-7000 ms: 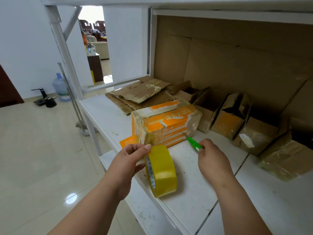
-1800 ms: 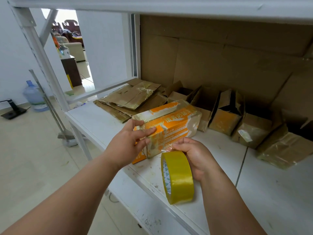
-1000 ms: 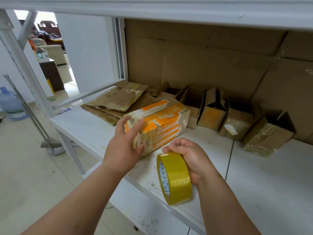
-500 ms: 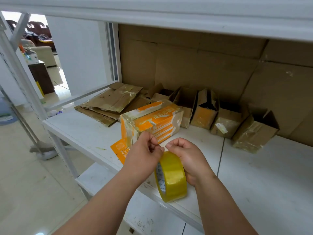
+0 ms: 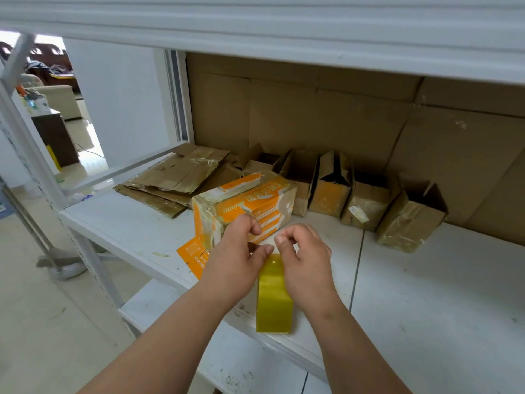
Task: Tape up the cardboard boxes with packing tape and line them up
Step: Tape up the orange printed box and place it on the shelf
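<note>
Several boxes point(image 5: 366, 200) line scuffed white shelf point(image 5: 426, 294).

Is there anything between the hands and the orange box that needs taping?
Nothing visible. The orange box sits on the shelf right behind the left hand and the right hand, which both hold the yellow tape roll. Only the box's open orange flap lies beside the left hand.
</note>
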{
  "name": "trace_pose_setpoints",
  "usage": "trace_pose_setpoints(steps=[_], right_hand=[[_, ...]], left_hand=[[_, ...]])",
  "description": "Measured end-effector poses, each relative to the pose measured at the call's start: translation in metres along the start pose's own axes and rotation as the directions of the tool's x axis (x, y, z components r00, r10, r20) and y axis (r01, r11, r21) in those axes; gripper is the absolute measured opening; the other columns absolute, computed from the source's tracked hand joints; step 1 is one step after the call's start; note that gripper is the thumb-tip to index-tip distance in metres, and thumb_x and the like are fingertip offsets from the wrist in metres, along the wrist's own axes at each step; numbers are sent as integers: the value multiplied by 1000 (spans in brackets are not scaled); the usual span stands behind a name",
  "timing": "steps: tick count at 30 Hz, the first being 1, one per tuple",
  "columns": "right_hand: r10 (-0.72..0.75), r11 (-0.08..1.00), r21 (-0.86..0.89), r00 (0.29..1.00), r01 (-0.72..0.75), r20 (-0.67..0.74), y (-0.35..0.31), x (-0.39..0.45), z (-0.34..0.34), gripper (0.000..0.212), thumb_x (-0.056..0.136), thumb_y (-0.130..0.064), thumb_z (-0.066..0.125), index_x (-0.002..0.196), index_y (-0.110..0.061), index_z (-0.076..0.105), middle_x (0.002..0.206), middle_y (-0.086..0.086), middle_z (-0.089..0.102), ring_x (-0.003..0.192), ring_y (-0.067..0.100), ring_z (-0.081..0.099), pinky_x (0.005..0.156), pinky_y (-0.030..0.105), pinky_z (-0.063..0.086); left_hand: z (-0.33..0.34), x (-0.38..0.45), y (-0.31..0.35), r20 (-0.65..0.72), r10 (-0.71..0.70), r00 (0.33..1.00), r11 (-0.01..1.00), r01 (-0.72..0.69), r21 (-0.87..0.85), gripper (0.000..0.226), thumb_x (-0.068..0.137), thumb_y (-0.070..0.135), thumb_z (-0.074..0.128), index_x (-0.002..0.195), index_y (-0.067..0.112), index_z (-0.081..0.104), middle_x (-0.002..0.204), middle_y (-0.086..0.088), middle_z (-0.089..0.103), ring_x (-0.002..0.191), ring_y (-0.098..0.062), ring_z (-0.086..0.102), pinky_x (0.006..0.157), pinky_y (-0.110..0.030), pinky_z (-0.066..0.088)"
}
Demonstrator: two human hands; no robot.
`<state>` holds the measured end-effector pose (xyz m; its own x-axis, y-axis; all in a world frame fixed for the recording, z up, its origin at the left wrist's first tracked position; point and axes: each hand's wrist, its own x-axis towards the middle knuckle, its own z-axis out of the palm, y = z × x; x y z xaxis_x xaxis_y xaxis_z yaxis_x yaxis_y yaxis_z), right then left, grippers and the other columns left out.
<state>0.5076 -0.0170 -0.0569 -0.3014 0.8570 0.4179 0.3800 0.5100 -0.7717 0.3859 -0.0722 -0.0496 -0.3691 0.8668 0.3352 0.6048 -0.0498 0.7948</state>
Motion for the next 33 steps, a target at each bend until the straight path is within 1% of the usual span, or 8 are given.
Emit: trace_pose_setpoints(steps=[5,9,13,15,18,26,30,33], right_hand=[[150,973,173,988,-155,40,-6,1,-4,19,95,-20,62,78,-30,63,85,-11,67,84,4,60,79,28,48],[201,948,241,978,-207,50,-12,-1,-8,21,94,-18,65,78,-31,64,83,-12,68,81,-1,59,67,9,42],[213,944,250,976,-216,38,-14,-3,-7,20,93,-18,67,80,-33,64,83,-13,67,83,1,61,70,13,43],[214,940,259,976,-220,51,-14,-2,-8,17,93,-18,67,94,-34,62,77,-14,65,83,3,62,70,8,41],[209,942,249,973,-227,98,-15,0,-11,51,93,-19,67,138,-32,46,71,-12,61,82,-7,61,71,0,38],[18,997,-80,999,-14,51,-10,-6,-12,29,84,-29,72,76,-51,56,96,-23,56,102,-5,51,102,43,40],[167,986,-14,983,-166,78,-9,-8,-17,21,83,-39,73,90,-47,55,107,-22,45,98,-4,50,102,40,42],[336,922,100,901,-374,275,-11,-13,-26,44,80,-52,73,116,-40,51,104,-11,51,93,6,56,89,33,49]], left_hand=[[0,-3,3,22,48,999,999,-48,13,32,92,12,65,84,35,44,86,16,61,91,7,56,70,-6,40],[0,-3,2,18,75,997,997,-76,30,33,92,11,65,82,37,47,82,15,58,85,2,55,67,-8,39],[0,-2,2,23,65,998,998,-65,26,35,91,13,66,85,43,50,78,13,58,79,0,54,66,-12,39],[0,-2,2,24,49,998,998,-50,28,30,91,14,67,88,41,54,76,13,58,74,-1,53,64,-13,38],[-1,-1,2,24,39,999,997,-40,60,19,91,18,68,87,35,62,79,11,62,76,-3,56,63,-14,40],[3,-3,1,-17,89,996,992,-87,94,35,90,9,66,76,39,54,91,13,54,89,-3,52,68,-11,36],[2,-7,3,-28,56,998,998,-55,28,31,91,7,64,78,33,56,112,10,41,104,12,40,84,-4,32],[5,-7,3,-40,77,996,996,-76,47,39,91,2,61,75,35,50,105,13,45,101,9,45,83,-9,34]])
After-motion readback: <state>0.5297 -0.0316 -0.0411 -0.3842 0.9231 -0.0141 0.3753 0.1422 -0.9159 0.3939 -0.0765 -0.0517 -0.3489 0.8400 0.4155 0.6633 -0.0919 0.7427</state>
